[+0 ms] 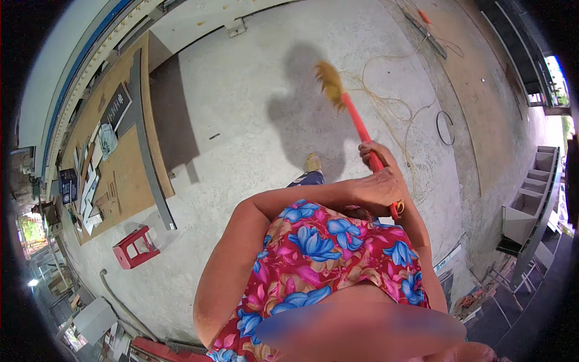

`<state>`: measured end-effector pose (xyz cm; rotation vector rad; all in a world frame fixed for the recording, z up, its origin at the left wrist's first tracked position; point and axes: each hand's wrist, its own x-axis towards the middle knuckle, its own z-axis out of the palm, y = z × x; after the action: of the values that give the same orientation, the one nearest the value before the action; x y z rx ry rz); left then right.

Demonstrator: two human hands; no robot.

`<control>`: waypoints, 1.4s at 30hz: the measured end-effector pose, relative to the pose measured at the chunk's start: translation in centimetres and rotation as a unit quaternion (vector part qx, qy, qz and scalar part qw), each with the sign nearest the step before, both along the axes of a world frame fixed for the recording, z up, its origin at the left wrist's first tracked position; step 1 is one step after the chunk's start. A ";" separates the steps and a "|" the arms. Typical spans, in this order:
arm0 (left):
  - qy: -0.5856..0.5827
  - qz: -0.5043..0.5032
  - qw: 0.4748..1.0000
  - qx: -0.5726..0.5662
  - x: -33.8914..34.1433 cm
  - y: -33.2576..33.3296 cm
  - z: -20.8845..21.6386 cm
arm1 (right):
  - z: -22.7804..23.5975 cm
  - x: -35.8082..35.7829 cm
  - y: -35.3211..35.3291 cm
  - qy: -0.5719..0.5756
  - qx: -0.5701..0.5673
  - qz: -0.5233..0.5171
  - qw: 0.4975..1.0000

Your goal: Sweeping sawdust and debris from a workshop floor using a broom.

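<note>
A broom (358, 117) with a red handle and ragged yellow-brown bristles slants away from my body, its head over the grey floor. My right hand (376, 155) wraps round the handle farther down, towards the bristles. Closer to my chest, my left hand (381, 192) is closed round the upper part, with the left forearm crossing in front of me. The handle's end, with a bit of yellow on it, shows just beyond the left hand. Fingers of the left hand are partly hidden.
At the left, a wooden table (129, 181) bears papers, strips and a plastic bag. A red stool (136, 247) stands near it. Loose pale cable (398, 102) and a dark hose loop (445, 128) lie on the floor right of the broom. Shelving (531, 193) lines the right.
</note>
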<state>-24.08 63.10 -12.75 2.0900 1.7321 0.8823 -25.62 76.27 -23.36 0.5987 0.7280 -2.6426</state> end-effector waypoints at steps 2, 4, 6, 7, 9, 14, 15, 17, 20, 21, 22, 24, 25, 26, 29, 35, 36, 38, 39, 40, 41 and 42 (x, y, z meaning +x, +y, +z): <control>-0.006 -0.015 0.998 0.057 -0.7 1.5 0.3 | 0.2 -0.9 2.1 0.013 -0.037 -0.024 0.999; 0.011 -0.002 0.998 0.056 -1.1 1.9 0.9 | 0.7 -1.8 3.2 0.043 -0.103 -0.067 0.991; -0.005 0.057 0.987 0.152 -1.5 1.9 0.7 | 1.5 -2.1 3.5 0.038 -0.166 -0.099 0.980; -0.005 0.080 0.984 0.156 -1.8 1.7 0.7 | 2.4 -2.6 3.2 0.059 -0.155 -0.095 0.981; -0.001 0.129 0.975 0.180 -2.9 3.2 0.7 | 5.6 -4.0 3.9 0.072 -0.067 -0.106 0.990; 0.026 0.252 0.957 0.139 -4.8 4.5 1.1 | 4.2 -6.5 7.8 0.040 0.003 -0.023 0.999; 0.028 0.253 0.956 0.142 -4.9 4.6 0.2 | 3.3 -6.6 7.8 0.045 -0.002 -0.008 0.999; 0.019 0.252 0.959 0.129 -4.9 4.3 0.1 | 2.5 -6.6 7.2 0.048 -0.007 0.012 0.999; 0.005 0.247 0.963 0.111 -4.5 4.4 0.1 | 1.2 -6.2 6.7 -0.003 -0.048 0.010 0.999; -0.001 0.247 0.963 0.106 -4.3 4.5 0.2 | 0.7 -6.4 6.8 -0.001 -0.076 0.033 0.997; -0.001 0.246 0.964 0.105 -4.2 4.6 0.0 | 0.4 -6.6 6.9 0.000 -0.104 0.055 0.993; -0.004 0.247 0.963 0.109 -4.2 4.6 -0.5 | -0.3 -6.8 6.8 -0.002 -0.104 0.063 0.993; -0.005 0.249 0.962 0.110 -4.1 4.6 -0.5 | -0.3 -6.8 6.8 -0.006 -0.101 0.077 0.992; -0.013 0.250 0.962 0.106 -4.1 4.6 -0.6 | -0.4 -6.8 6.8 -0.007 -0.100 0.078 0.992; -0.018 0.259 0.959 0.115 -3.8 4.6 -1.2 | -0.6 -6.5 6.7 -0.001 -0.042 0.048 0.998; -0.016 0.267 0.959 0.096 -3.5 3.9 -1.6 | -1.3 -5.8 7.0 0.016 0.053 -0.003 0.998; -0.036 0.251 0.964 0.079 -3.5 3.8 -1.5 | -2.0 -5.8 7.4 0.000 0.046 -0.008 0.999; -0.022 0.248 0.967 0.055 -3.7 3.6 -1.5 | -2.2 -5.5 7.8 -0.021 0.037 -0.010 0.999; -0.006 0.242 0.970 0.033 -3.8 3.5 -1.4 | -2.2 -5.8 8.2 -0.008 0.069 -0.021 0.997; -0.011 0.242 0.970 0.032 -3.8 3.7 -1.2 | -2.2 -5.9 8.7 0.003 0.102 -0.033 0.994; -0.022 0.233 0.971 0.045 -3.7 4.0 -1.0 | -2.1 -5.7 9.5 0.017 0.100 -0.048 0.994; -0.035 0.224 0.972 0.059 -3.7 4.4 -0.8 | -2.1 -5.5 10.1 0.012 0.100 -0.049 0.994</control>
<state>-27.74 67.52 -13.55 1.7305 2.2044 1.1882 -31.08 86.38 -25.46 0.6723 1.0043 -2.6886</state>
